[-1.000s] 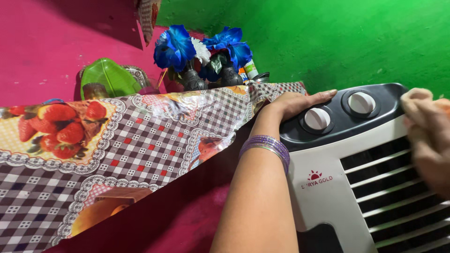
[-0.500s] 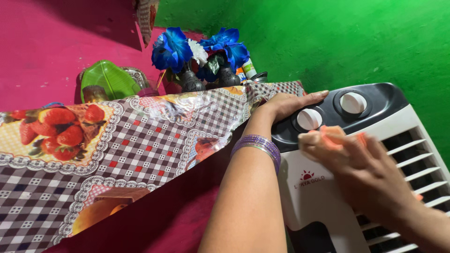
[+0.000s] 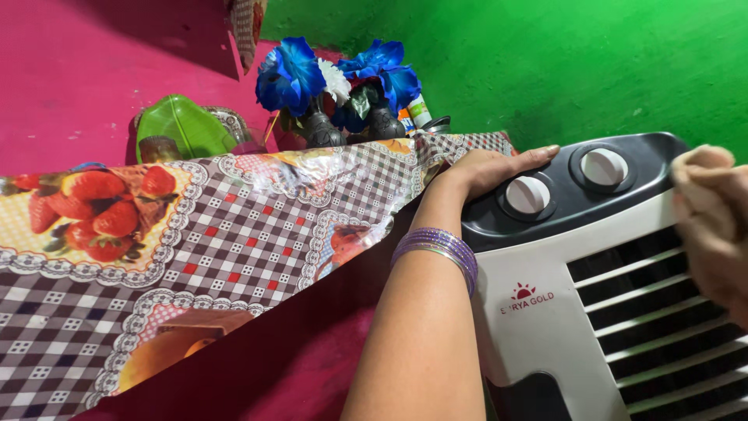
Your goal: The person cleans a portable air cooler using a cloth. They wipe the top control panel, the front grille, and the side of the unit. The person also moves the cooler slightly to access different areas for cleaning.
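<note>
A white air cooler with a dark top panel, two white knobs and slatted vents fills the lower right. My left hand lies flat on the cooler's top left corner, fingers pointing right; purple bangles circle that wrist. My right hand is blurred at the right edge, pressed against the cooler's upper right front over the vents, closed on a pale orange cloth.
A table covered with a checked, fruit-printed plastic cloth stands left of the cooler. On it at the back are blue and white artificial flowers in dark vases and a green leaf-shaped plate. Pink and green walls stand behind.
My right hand with the cloth swept left across the cooler's front, then back to the right edge. My left hand stayed on the top panel.
</note>
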